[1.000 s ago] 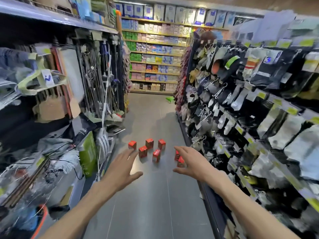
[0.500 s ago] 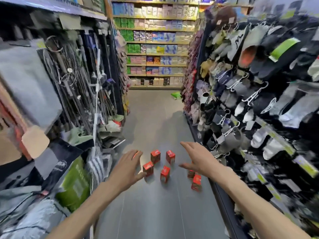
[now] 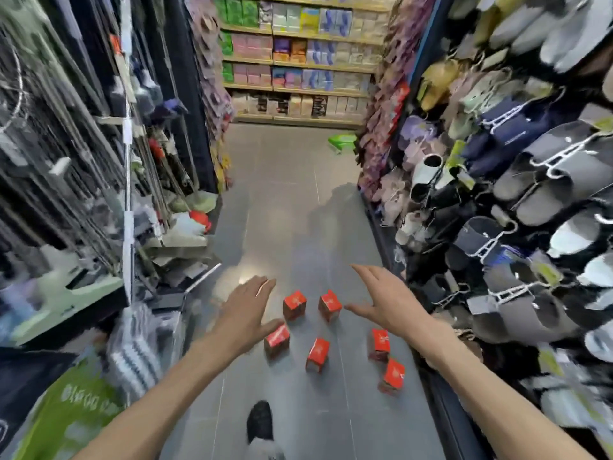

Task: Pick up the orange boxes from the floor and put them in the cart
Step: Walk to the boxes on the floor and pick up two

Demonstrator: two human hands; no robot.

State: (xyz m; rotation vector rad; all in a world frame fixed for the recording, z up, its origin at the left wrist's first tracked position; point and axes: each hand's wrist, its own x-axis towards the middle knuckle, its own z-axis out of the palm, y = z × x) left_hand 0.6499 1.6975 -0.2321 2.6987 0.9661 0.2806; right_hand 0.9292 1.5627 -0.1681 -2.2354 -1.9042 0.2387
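Observation:
Several small orange boxes stand on the grey aisle floor (image 3: pixel 292 227). Two sit at the back, one (image 3: pixel 294 304) beside another (image 3: pixel 329 306). Closer to me are a box (image 3: pixel 277 340) by my left thumb, a middle box (image 3: pixel 317 354), and two on the right, one (image 3: pixel 379 344) above the other (image 3: pixel 392 376), near the shelf base. My left hand (image 3: pixel 245 313) hovers open over the left side of the group. My right hand (image 3: pixel 386 300) hovers open over the right side. Neither hand holds anything. No cart is in view.
Tall shop racks wall the aisle: mops and cleaning goods on the left (image 3: pixel 99 161), hanging slippers on the right (image 3: pixel 517 180). My dark shoe (image 3: pixel 259 421) steps on the floor below the boxes. A green item (image 3: pixel 341 142) lies far down the aisle before end shelves (image 3: pixel 298 61).
I have walked forward down the aisle, so the boxes now sit close beneath both hands. Both hands stayed open and lowered toward the group. My shoe has come into view.

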